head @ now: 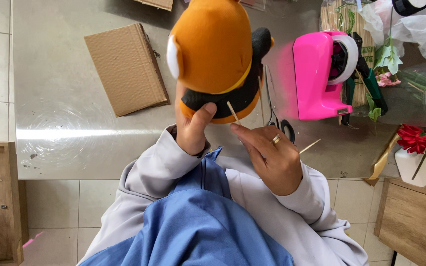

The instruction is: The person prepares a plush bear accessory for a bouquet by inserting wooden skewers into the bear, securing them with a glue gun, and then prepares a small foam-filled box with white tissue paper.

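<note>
Left hand (193,129) gripping, thumb up; right hand (268,155) pinching.

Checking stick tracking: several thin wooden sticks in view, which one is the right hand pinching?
The short stick at the plush toy base, by the right hand fingertips; another lies loose right of that hand.

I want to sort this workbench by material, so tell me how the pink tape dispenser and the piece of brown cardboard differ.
The pink tape dispenser is glossy bright plastic, while the brown cardboard is matte and dull. The dispenser stands tall and bulky with a tape roll mounted in it; the cardboard lies flat as a thin sheet. The dispenser sits to the right of the plush toy, the cardboard to its left. Both rest untouched on the metal table.
</note>
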